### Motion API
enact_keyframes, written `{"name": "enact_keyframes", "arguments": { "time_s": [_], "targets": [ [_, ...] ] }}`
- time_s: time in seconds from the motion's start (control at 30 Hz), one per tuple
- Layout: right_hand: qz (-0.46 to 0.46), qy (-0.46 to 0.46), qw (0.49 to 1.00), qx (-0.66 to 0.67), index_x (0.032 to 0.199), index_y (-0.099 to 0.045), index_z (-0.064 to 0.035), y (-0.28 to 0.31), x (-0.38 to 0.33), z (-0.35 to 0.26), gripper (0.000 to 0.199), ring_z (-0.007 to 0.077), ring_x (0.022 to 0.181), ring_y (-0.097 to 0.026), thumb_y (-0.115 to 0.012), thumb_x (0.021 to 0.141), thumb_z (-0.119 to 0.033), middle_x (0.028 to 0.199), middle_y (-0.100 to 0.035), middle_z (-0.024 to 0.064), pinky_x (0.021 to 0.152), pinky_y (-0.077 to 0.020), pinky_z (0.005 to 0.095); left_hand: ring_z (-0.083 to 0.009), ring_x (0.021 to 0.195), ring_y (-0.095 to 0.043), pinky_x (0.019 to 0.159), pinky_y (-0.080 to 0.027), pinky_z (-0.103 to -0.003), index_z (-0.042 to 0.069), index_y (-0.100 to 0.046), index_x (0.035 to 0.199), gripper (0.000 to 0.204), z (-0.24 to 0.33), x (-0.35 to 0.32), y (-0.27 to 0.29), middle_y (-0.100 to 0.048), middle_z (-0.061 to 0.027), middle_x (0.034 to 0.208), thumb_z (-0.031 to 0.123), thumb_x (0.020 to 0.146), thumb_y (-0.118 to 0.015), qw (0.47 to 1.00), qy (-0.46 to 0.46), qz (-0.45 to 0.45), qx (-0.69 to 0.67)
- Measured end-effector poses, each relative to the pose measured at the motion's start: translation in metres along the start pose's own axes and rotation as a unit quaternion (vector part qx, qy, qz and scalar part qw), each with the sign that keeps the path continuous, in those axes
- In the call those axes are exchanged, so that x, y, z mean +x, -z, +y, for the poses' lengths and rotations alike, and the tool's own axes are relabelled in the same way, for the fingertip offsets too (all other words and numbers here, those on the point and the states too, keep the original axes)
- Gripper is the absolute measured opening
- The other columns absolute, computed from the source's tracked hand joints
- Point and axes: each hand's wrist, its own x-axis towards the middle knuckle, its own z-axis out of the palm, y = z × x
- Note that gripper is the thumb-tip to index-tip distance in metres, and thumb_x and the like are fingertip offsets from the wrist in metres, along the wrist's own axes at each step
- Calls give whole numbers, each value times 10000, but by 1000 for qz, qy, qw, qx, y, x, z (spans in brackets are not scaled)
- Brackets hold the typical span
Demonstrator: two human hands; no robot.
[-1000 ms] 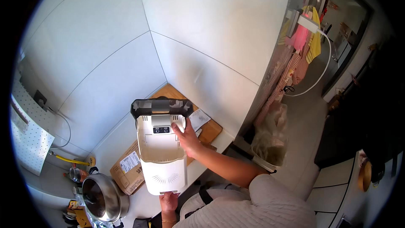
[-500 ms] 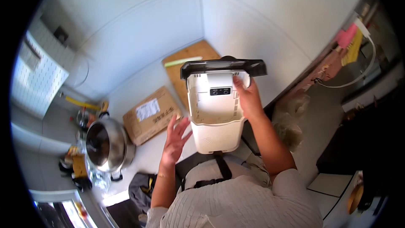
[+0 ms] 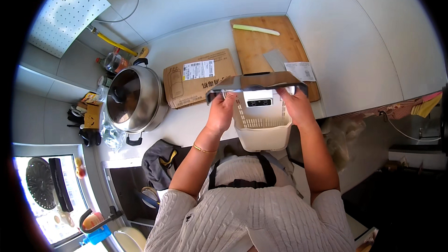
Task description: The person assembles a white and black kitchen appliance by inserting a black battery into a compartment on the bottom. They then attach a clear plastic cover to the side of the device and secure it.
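Between my two hands is a white plastic utensil holder [image 3: 263,137]. It has slotted inner walls, a small black panel with two round spots, and a raised dark lid [image 3: 256,82]. My left hand [image 3: 221,112] is closed on its upper left side, just under the lid, with the thumb toward the inside. On the opposite side my right hand [image 3: 295,106] grips it in the same way. The holder is held in front of my body with its open interior toward me, and nothing shows inside. My other fingers are mostly hidden behind the lid.
A cardboard box [image 3: 198,79] lies beyond my left hand. Behind the lid is a wooden cutting board [image 3: 254,51] with a green-white stalk [image 3: 256,30] and papers. At left stand a lidded steel pot [image 3: 151,98] and bottles; a dark bag [image 3: 158,161] hangs near the sink [image 3: 128,191].
My left hand, open and apart before, now grips the holder's left side. The holder appears lower and tipped differently, with more lid top showing. The view has shifted, revealing more of the counter and window.
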Motion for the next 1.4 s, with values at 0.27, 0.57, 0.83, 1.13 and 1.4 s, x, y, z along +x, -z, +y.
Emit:
{"name": "enact_keyframes", "arguments": {
  "time_s": [0.27, 0.57, 0.83, 1.13, 1.4],
  "targets": [
    [-160, -51, 975, 143, 1147, -553, -27, 5, 2, -7, 366, 72, 915, -535, -709, 831, -126, 1036, -592, 8, 798, -448, 241, -182, 1064, -570, 904, -467, -312, -12, -489, 1261, 557, 3, 3, 1, -588, -100, 1183, 454, 1009, -317, 992, -38, 73, -91],
    [-109, 42, 985, 128, 1165, -513, -21, 38, -10, -7, 424, 53, 914, -475, -696, 868, -262, 981, -539, -24, 814, -402, 221, -206, 1083, -568, 913, -460, -327, -29, -445, 1282, 541, 11, 0, -19, -556, -115, 1216, 427, 997, -383, 992, -104, -21, -72],
    [-18, 91, 988, 122, 1089, -519, -47, 78, -23, -5, 336, 31, 776, -394, -657, 889, -279, 877, -462, -64, 669, -370, 196, -222, 1117, -554, 927, -465, -352, 25, -407, 1317, 519, 18, 3, -53, -542, -111, 1232, 407, 971, -473, 989, -60, -101, -92],
    [73, 129, 986, 71, 1106, -583, -14, 88, -36, -20, 374, 59, 766, -502, -703, 849, -257, 881, -565, -22, 676, -446, 240, -208, 997, -594, 839, -502, -338, 8, -467, 1210, 473, 29, 3, -79, -584, -106, 1103, 419, 977, -454, 985, -84, -125, -83],
    [99, 264, 897, -340, 848, -603, -18, 92, -36, -57, 312, 273, 692, -560, -699, 819, -314, 710, -558, 105, 647, -447, 358, -210, 1061, -548, 922, -450, -352, 24, -455, 1214, 469, 34, 2, -74, -552, -96, 1171, 385, 936, -564, 983, -95, -86, -129]
  ]
}}
